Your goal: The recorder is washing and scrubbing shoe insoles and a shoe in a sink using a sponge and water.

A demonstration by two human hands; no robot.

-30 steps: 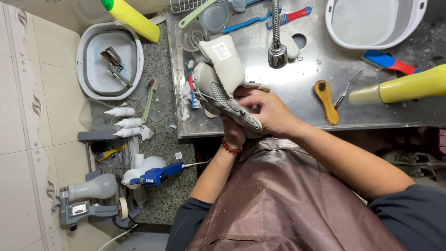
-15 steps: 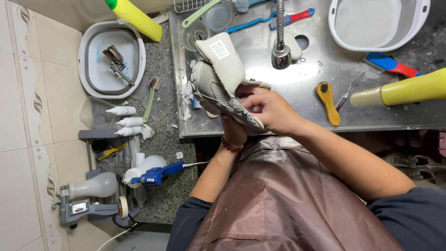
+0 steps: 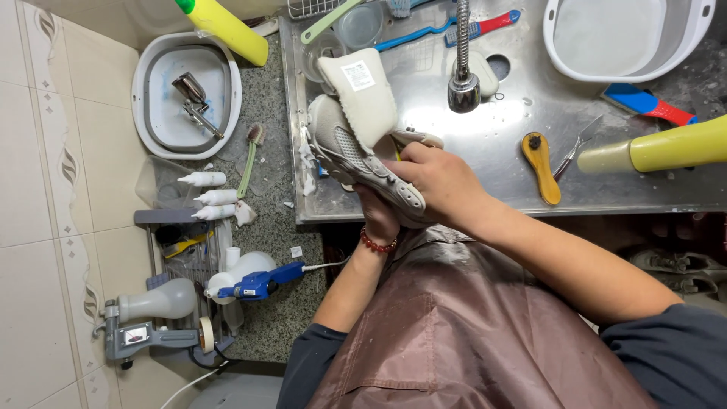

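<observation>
A grey and beige sneaker (image 3: 350,144) is held over the front edge of the steel sink counter (image 3: 500,136), its tongue pulled up toward the faucet (image 3: 463,83). My left hand (image 3: 379,216), with a red bead bracelet at the wrist, supports the shoe from underneath and is mostly hidden by it. My right hand (image 3: 435,182) lies on top of the shoe near its opening, fingers curled on the upper edge. A brown apron (image 3: 454,333) covers my lap below.
On the counter lie a wooden-handled brush (image 3: 541,163), a small metal tool (image 3: 577,144), blue and red brushes (image 3: 644,102) and a white basin (image 3: 621,38). Two yellow bottles (image 3: 666,148) (image 3: 227,30) lean in. A second basin (image 3: 185,95), squeeze bottles (image 3: 204,197) and a blue spray gun (image 3: 257,284) stand left.
The shoe has tilted so its tongue stands up more toward the faucet. My right hand has shifted slightly on the shoe's upper; my left hand stays beneath it.
</observation>
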